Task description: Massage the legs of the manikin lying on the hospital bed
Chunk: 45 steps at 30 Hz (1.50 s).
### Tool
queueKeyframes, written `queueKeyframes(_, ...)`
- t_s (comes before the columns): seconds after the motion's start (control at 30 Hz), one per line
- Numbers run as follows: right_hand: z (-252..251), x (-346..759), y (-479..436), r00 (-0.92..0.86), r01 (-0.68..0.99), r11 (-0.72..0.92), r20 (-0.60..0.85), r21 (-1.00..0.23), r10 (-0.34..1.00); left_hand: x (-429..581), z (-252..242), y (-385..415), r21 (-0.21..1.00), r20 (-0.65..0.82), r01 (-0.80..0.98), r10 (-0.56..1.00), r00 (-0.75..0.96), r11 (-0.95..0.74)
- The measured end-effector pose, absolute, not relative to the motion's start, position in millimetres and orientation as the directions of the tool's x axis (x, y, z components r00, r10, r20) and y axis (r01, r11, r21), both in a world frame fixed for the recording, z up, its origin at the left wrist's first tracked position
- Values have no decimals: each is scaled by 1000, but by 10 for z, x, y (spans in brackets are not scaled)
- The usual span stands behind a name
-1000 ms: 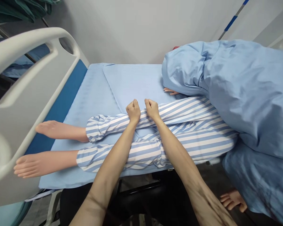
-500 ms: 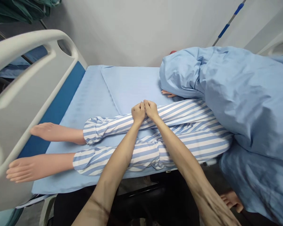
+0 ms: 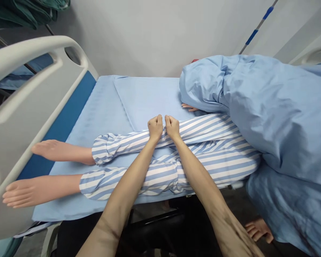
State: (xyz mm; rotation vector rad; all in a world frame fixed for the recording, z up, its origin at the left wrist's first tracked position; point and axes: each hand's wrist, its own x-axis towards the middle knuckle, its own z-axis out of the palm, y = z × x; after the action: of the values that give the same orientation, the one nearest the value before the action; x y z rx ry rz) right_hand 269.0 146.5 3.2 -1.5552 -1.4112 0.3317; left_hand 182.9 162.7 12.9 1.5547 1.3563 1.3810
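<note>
My left hand and my right hand are closed into fists with the thumbs uppermost. They are side by side with a narrow gap between them, and nothing shows in either one. Both appear in front of the far leg of blue-and-white striped trousers; whether they touch the cloth I cannot tell. The trousers are on a manikin lying on the bed, its bare feet pointing left. A light blue quilt is bunched over its upper body, with one manikin hand poking out beneath the far edge.
On the left rises the bed's pale end board with a blue panel. A light blue sheet covers the mattress. Another manikin hand hangs below the quilt at the near side. Behind the bed a pole leans by the wall.
My two fists, which were touching, have moved slightly apart and the thumbs now stand more upright. The whole view has shifted a little; the manikin and quilt look unchanged.
</note>
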Motion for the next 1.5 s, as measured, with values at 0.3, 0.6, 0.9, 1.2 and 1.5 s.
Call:
queueKeyframes(0.3, -5, 2701, 1473, 323, 543, 136, 356, -829, 877, 1981, 52, 1557, 893, 281, 371, 960, -20, -254)
queueKeyframes(0.6, 232, 2853, 1465, 114, 751, 164, 371, -639, 921, 1975, -40, 1595, 878, 316, 385, 948, -20, -285)
queueKeyframes(0.9, 74, 2936, 1454, 271, 566, 173, 380, -806, 885, 2084, 61, 1558, 900, 263, 366, 965, -19, -238)
queueKeyframes(1.2, 108, 2965, 1470, 340, 450, 146, 320, -881, 884, 2313, 29, 1561, 896, 282, 373, 957, -64, -239)
queueKeyframes(1.5, 271, 3150, 1421, 131, 740, 189, 414, -645, 901, 2304, -61, 1546, 842, 306, 468, 952, -4, -268)
